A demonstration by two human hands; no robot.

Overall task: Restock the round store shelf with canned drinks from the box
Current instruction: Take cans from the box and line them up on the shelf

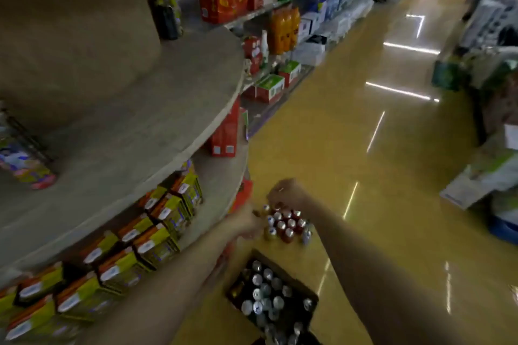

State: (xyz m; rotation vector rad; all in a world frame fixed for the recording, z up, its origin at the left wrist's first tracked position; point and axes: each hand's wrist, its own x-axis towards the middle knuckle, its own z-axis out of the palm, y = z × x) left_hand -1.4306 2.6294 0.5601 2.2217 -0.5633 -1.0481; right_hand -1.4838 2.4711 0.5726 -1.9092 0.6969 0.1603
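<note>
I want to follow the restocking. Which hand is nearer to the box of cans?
Left. The left hand is just above the box; the right hand reaches farther, past the floor cans.

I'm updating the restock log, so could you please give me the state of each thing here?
Box: open, partly full of cans.
Loose cans: upright on the floor.
Top shelf: mostly bare.
Left hand: down at the loose cans, grip blurred.
Right hand: above them, grip unclear.
</note>
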